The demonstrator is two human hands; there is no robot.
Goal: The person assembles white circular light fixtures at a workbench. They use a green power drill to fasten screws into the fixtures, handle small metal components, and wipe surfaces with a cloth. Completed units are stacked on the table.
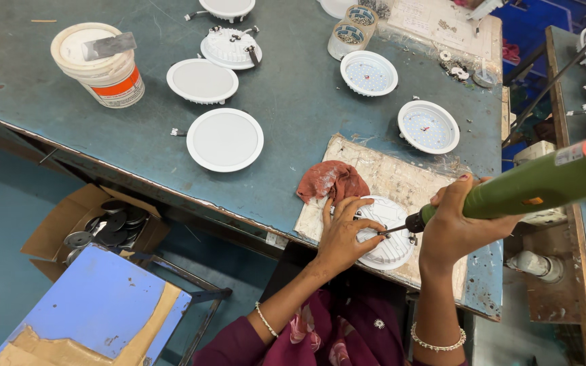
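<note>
My left hand presses down on a white round ribbed lamp housing that lies face down on a worn cardboard pad at the near table edge. My right hand grips a green electric screwdriver, held slanted, its dark bit touching the housing next to my left fingertips. A crumpled red cloth lies on the pad just left of the housing.
On the teal table lie finished white round lamps, open lamps showing their LED boards, a white bucket with a scraper and tubs of screws. A cardboard box of dark discs and a blue stool stand below.
</note>
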